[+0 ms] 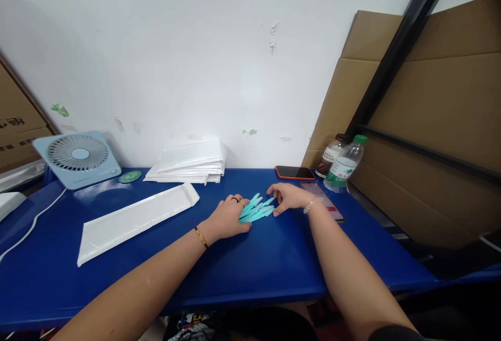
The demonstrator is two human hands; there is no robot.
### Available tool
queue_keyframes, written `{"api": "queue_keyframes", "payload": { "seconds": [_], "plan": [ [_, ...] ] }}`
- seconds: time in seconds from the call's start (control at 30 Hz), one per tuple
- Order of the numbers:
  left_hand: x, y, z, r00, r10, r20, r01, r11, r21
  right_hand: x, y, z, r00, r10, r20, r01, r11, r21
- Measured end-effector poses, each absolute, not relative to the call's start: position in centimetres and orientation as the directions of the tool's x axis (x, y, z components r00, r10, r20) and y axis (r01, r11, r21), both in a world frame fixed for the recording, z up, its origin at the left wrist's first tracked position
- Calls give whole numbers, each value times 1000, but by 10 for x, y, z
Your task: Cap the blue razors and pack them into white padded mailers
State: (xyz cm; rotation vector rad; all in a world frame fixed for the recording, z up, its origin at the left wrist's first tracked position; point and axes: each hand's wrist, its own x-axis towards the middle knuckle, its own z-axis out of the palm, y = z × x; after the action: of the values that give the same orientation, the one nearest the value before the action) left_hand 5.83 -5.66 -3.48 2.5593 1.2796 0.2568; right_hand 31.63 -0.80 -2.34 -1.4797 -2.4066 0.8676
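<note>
A loose bunch of slim turquoise plastic sticks [256, 209] with paler tips lies on the blue table [258, 263]. I cannot make out exactly what kind of sticks they are. My left hand [229, 217] is closed around their left ends, thumb on the near side and fingers on the far side, hiding those ends. At the right tips, my right hand [287, 197] curves with thumb and fingers apart, close to the sticks but gripping none. Left of my hands rests a long white padded mailer [136, 221], its flap end towards the sticks.
Against the wall lies a stack of white mailers [188, 161]. A blue fan [80, 158] and a green disc [130, 177] are at left. At right are an orange-edged phone [295, 173], another phone [331, 206], two bottles [344, 166] and cardboard [442, 137].
</note>
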Motion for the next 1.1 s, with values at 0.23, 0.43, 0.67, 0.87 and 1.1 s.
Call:
{"api": "queue_keyframes", "payload": {
  "seconds": [0.23, 0.43, 0.67, 0.87, 1.1],
  "plan": [
    [32, -47, -17, 776, 630, 3, 553, -684, 476, 288, -16, -25, -632, 723, -278, 586, 211, -783],
    [24, -43, -20, 769, 638, -41, 539, -612, 579, 289, -11, -29, -599, 800, 8, 589, 448, -672],
    [30, -35, -31, 674, 736, 63, 550, -557, 623, 279, -6, -40, -648, 753, 112, 616, 605, -504],
    [29, -26, -41, 592, 797, 120, 653, -562, 508, 271, -5, -42, -657, 738, 156, 605, 639, -476],
    [29, -24, -43, 579, 806, 127, 666, -557, 496, 270, -9, -40, -661, 736, 147, 583, 627, -517]
  ]
}}
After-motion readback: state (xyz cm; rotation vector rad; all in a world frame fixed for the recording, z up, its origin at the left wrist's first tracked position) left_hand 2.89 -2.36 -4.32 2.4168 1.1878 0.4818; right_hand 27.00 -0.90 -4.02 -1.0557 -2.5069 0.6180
